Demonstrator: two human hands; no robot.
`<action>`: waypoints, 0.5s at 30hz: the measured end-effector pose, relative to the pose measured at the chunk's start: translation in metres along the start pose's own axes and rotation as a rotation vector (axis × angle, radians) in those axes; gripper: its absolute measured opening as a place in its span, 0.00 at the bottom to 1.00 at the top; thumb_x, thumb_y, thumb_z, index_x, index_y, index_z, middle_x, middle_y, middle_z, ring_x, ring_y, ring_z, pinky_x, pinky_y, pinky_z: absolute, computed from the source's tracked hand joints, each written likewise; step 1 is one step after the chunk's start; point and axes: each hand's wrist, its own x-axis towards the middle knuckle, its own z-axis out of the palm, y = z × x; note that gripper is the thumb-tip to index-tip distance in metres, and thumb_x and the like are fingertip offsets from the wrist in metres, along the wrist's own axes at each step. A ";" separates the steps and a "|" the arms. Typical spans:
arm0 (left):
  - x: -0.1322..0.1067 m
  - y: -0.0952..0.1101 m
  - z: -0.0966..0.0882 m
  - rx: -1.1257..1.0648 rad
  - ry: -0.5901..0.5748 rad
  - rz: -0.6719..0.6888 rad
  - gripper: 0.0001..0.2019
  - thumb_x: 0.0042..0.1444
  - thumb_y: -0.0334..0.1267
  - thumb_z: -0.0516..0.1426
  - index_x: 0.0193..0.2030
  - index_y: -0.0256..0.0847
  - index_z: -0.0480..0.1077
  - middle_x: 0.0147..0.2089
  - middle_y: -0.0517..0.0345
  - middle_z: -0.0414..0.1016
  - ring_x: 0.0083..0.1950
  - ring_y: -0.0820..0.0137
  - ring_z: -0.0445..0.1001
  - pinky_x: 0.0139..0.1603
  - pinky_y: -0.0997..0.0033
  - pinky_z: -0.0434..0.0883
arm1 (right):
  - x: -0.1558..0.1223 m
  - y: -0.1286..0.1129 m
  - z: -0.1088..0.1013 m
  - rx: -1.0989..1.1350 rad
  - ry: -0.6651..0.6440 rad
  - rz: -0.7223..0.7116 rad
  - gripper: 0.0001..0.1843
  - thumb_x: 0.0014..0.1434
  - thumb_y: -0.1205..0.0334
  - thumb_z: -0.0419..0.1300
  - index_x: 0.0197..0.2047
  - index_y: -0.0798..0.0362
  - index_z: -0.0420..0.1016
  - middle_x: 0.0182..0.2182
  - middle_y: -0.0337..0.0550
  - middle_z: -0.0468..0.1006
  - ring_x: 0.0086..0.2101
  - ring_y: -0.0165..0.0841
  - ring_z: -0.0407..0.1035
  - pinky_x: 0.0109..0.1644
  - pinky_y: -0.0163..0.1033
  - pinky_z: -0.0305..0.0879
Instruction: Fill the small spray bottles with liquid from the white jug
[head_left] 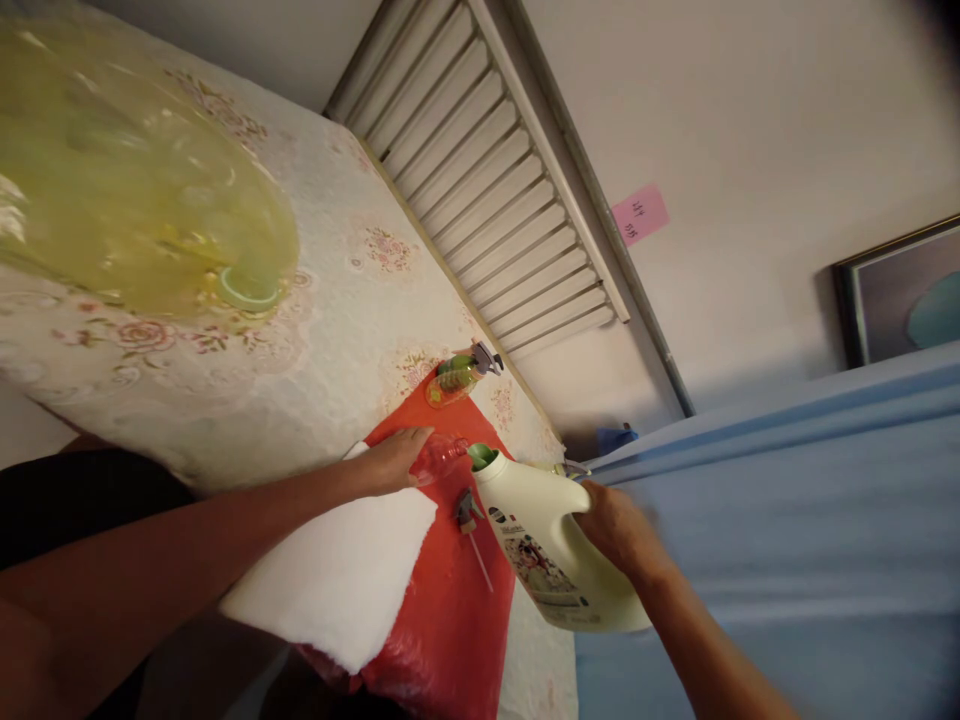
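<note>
My left hand (pixel 395 460) is closed around a clear bottle (pixel 436 459) with its top off. My right hand (pixel 616 525) grips the handle of a large cream jug (pixel 551 540) with a printed label. The jug is tilted, and its green-lined mouth is right at the bottle's neck. Whether liquid is flowing I cannot tell. A grey trigger spray head (pixel 468 512) with a thin tube lies on the red sheet (pixel 457 630), just below the bottle. Beyond my left hand stands a spray bottle (pixel 454 376) with a green label and a grey trigger.
A white cloth (pixel 352 570) lies under my left forearm, partly over the red sheet. On the flowered tablecloth (pixel 337 300) sits a big yellowish see-through bag (pixel 135 190). A slatted radiator (pixel 495 170) runs behind the table; a blue curtain or cover (pixel 787 520) is at right.
</note>
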 end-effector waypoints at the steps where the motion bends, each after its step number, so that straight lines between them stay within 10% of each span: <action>1: 0.000 -0.001 0.001 -0.002 0.000 0.003 0.38 0.51 0.51 0.63 0.67 0.43 0.58 0.66 0.43 0.69 0.67 0.49 0.67 0.64 0.53 0.67 | 0.000 0.000 0.000 0.000 0.002 -0.002 0.07 0.60 0.63 0.55 0.38 0.51 0.74 0.36 0.50 0.83 0.37 0.39 0.78 0.34 0.36 0.54; 15: 0.000 -0.001 0.001 0.024 -0.025 -0.006 0.38 0.50 0.47 0.64 0.67 0.45 0.57 0.63 0.44 0.70 0.65 0.48 0.68 0.62 0.53 0.68 | 0.001 -0.002 -0.001 0.012 -0.028 0.021 0.09 0.59 0.64 0.54 0.39 0.52 0.76 0.36 0.50 0.83 0.37 0.38 0.77 0.35 0.36 0.55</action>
